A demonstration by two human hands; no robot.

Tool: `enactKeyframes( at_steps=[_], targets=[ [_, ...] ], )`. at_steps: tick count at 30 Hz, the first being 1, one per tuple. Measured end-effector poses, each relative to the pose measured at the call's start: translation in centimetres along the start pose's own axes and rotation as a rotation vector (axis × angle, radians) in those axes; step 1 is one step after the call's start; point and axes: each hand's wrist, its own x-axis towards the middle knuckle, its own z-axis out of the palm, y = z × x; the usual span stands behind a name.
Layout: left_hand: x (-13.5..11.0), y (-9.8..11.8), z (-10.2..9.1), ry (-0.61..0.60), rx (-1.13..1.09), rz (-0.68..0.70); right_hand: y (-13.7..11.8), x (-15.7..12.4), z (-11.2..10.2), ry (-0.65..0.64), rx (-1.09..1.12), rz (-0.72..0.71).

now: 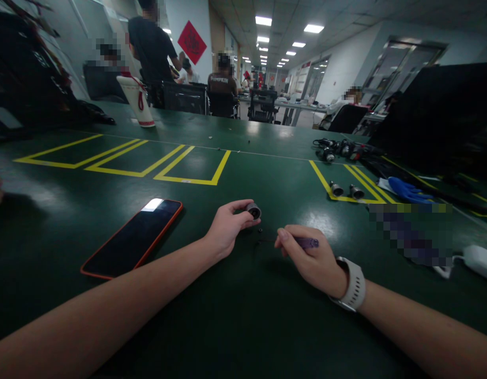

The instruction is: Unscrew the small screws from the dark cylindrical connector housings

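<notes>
My left hand (pixel 226 227) pinches a small grey cylindrical metal part (pixel 254 211) between thumb and fingers, holding it just above the green table (pixel 243 316). My right hand (pixel 312 260), with a white watch on the wrist, is closed round a thin purple-handled tool (pixel 308 242) that lies low and points left towards the part. A tiny dark piece (pixel 260 230) lies on the table between the two hands.
A red-edged phone (pixel 133 237) lies face up at my left. Two similar metal parts (pixel 346 190) sit in a yellow-taped box at the right, with more parts and cables (pixel 340 149) behind, a blue glove (pixel 409 190), and a white cup (pixel 138 100) far left. People work at the back.
</notes>
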Motion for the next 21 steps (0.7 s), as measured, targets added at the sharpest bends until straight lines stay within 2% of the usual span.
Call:
enactKeyframes(
  at_steps=[7, 13, 16, 21],
  targets=[
    [-0.1, 0.2, 0.3, 0.018, 0.003, -0.01, 0.0, 0.1, 0.1, -0.005, -0.018, 0.006],
    [-0.3, 0.4, 0.3, 0.036, -0.019, -0.024, -0.2, 0.5, -0.6, -0.092, -0.039, 0.012],
    [-0.2, 0.4, 0.3, 0.03, -0.013, -0.025, -0.2, 0.7, -0.8, -0.097, -0.031, 0.093],
    [-0.2, 0.2, 0.2, 0.03, -0.016, 0.004, 1.0, 0.4, 0.0, 0.006, 0.102, 0.229]
  ],
)
